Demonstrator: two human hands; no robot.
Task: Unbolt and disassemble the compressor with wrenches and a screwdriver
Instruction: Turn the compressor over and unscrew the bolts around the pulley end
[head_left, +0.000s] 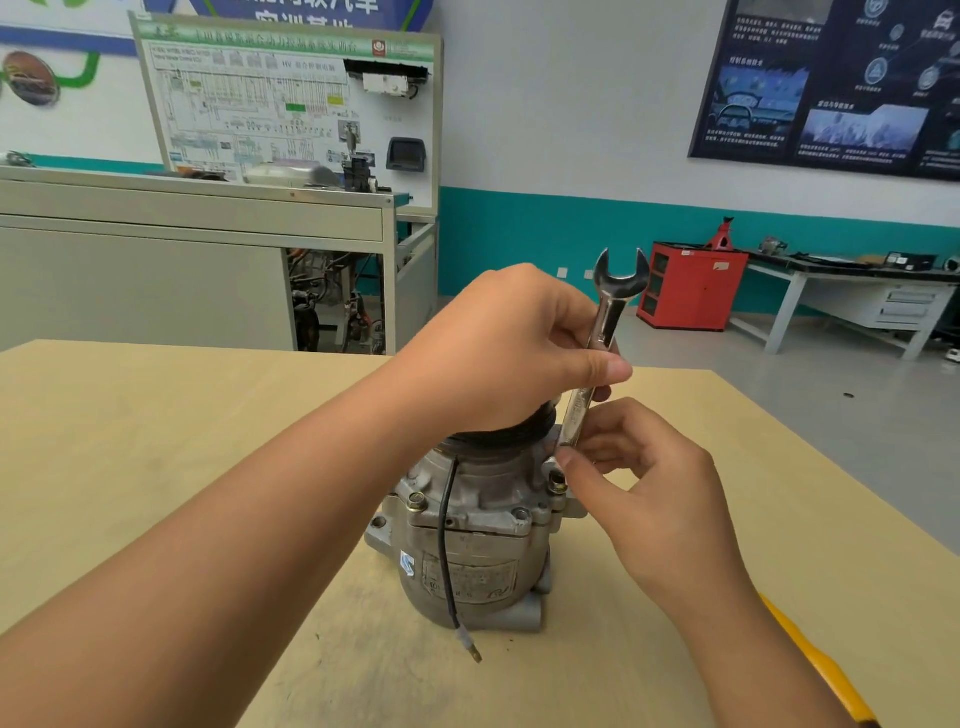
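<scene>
Both hold upright wrench (607, 318) over compressor (478, 545): left hand (498, 353) grips mid-shaft, right hand (649, 478) pinches lower end.

Glossy metal wrench (605, 332); dull cast-metal compressor (467, 540).

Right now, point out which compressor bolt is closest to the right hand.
The right-lug bolt, just under the thumb of the right hand. The left bolt and middle bolt sit farther along the compressor flange.
</scene>
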